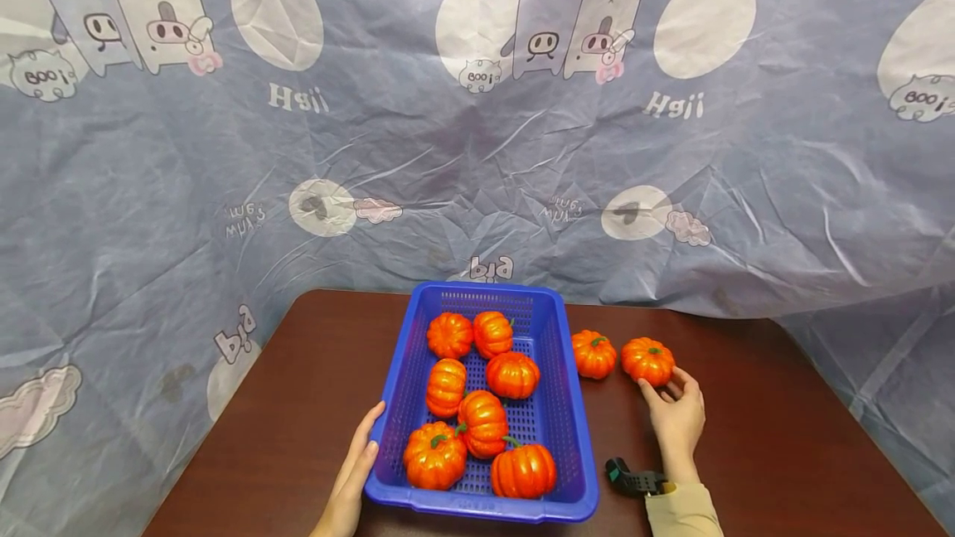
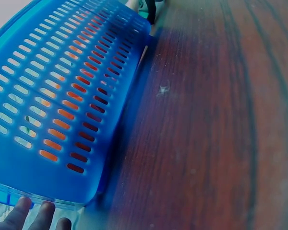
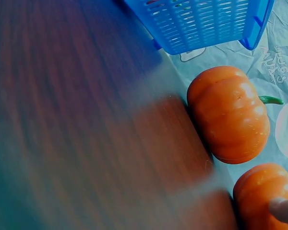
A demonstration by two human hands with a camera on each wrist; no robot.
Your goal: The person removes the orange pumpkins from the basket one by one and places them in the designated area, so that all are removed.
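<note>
The pumpkin in hand sits near the table's far edge; a second pumpkin lies between it and the basket, which carries seven more. Only the left wrist view shows the basket's outer left wall, orange through its slots. The right hand's thumb and curled fingers grip the pumpkin's near side; the left hand, fingers nearly straight, touches the basket's left rim.

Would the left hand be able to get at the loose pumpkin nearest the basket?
Probably not easily: the blue basket stands between the left hand and that pumpkin, so it would likely have to reach across.
</note>
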